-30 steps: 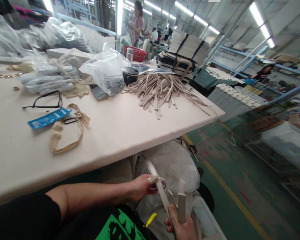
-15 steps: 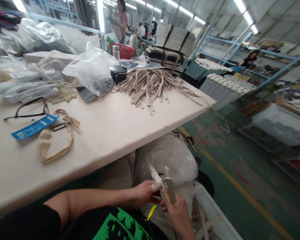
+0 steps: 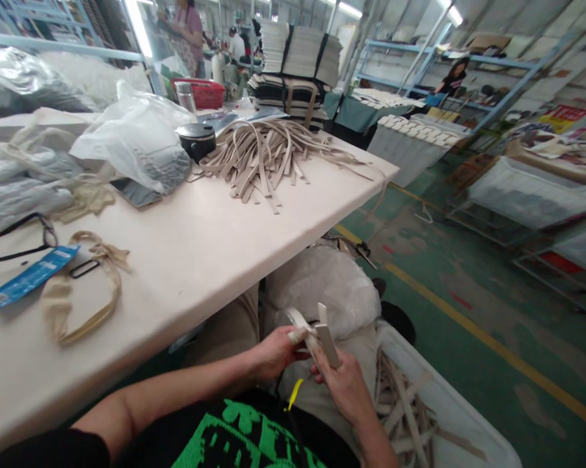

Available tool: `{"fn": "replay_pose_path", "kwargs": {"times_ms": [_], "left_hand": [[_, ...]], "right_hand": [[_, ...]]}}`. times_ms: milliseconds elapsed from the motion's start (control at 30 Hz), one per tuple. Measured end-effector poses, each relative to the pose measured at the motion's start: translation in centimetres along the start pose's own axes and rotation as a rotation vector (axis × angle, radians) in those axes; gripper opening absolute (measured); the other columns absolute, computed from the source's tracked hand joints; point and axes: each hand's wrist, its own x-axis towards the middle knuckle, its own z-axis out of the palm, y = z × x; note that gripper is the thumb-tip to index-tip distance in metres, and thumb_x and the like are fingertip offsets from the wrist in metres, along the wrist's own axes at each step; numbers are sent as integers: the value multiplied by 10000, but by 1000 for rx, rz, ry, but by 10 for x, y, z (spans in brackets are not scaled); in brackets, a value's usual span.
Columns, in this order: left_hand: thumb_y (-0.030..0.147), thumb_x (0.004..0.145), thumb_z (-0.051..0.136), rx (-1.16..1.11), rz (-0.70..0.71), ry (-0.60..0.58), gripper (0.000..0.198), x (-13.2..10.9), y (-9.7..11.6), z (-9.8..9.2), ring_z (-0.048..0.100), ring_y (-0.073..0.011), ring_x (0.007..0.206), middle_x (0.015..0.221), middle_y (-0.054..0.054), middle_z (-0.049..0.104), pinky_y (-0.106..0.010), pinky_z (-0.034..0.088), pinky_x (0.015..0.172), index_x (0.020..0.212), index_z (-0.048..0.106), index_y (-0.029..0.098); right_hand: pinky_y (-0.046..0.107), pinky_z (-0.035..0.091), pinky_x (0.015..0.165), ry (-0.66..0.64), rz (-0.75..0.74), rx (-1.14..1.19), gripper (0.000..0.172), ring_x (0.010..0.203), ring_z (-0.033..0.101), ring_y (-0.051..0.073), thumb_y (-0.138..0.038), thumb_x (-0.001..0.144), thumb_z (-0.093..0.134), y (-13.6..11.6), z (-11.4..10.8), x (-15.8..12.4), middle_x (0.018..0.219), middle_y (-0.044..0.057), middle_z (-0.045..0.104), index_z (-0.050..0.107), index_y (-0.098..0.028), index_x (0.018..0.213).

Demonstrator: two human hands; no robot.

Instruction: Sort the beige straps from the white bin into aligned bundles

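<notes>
Over my lap, my left hand (image 3: 278, 352) is closed, thumb and fingers pinching a pale beige strap (image 3: 298, 318); a light wrap covers part of one finger or the thumb. Close beside it on the right, my right hand (image 3: 345, 385) is wrapped round a flat beige strap (image 3: 326, 344) whose end sticks up past the fingers. How the strap parts join between the two hands is hidden. Loose beige straps (image 3: 410, 416) lie in a white bin (image 3: 461, 396) by my right forearm. Another heap of straps (image 3: 263, 156) spreads across the white table (image 3: 175, 266).
Eyeglasses (image 3: 19, 237), a blue packet (image 3: 29, 276) and a tan fabric loop (image 3: 112, 299) lie on the table's left. Behind are a plastic bag (image 3: 131, 133) and a dark lidded cup (image 3: 196, 140). Clear plastic (image 3: 324, 286) bulges beyond my hands. Two people are in the background.
The view has swung to the right, so the table and its things sit further left and more of the bin shows. Both hands stay together on the straps.
</notes>
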Motion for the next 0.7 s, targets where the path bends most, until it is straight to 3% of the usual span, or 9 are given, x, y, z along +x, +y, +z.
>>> {"fn": "replay_pose_path", "kwargs": {"times_ms": [100,200,367,433,533,633,700], "left_hand": [[529,653,786,0,48,110,525,0,16,-5,610,-224,887,957,-149,683,-301,430,828,913,703,81],[549,652,775,35,12,125,540,0,16,-10,609,-235,910,981,-152,679,-299,427,825,920,700,86],[559,721,712,76,-46,-50,497,-5,-7,1,557,-154,652,815,-128,662,-299,442,702,801,674,70],[571,710,715,74,-39,-64,514,-6,-7,4,551,-157,639,813,-132,657,-316,448,705,802,675,66],[547,697,735,74,-16,10,511,-6,3,0,606,-206,779,871,-149,669,-320,447,791,862,693,66],[502,737,716,45,-54,49,467,-8,14,-7,622,-244,930,952,-160,680,-313,440,848,934,699,79],[473,762,700,13,-116,37,423,-10,17,-8,628,-244,941,970,-157,683,-318,453,842,937,695,87]], "right_hand": [[238,466,555,-35,8,19,520,554,635,165,-629,850,458,5,-4,-6,645,35,679,669,-158,781],[234,462,545,-24,17,30,511,547,628,162,-619,855,449,6,-5,-11,616,33,666,662,-165,758],[246,466,547,4,-4,22,541,544,629,175,-648,839,450,-5,3,-3,607,41,660,657,-159,737],[257,466,546,19,8,35,585,551,633,188,-681,824,444,-5,4,2,617,55,670,673,-149,738],[260,457,546,130,19,88,603,562,615,188,-692,798,483,2,-1,7,662,74,690,711,-134,775],[244,418,502,283,22,168,548,484,514,134,-630,797,551,15,-9,13,668,52,684,734,-125,904],[239,385,461,272,6,216,521,448,459,113,-582,794,588,22,-11,19,681,43,687,726,-126,1005]]}}
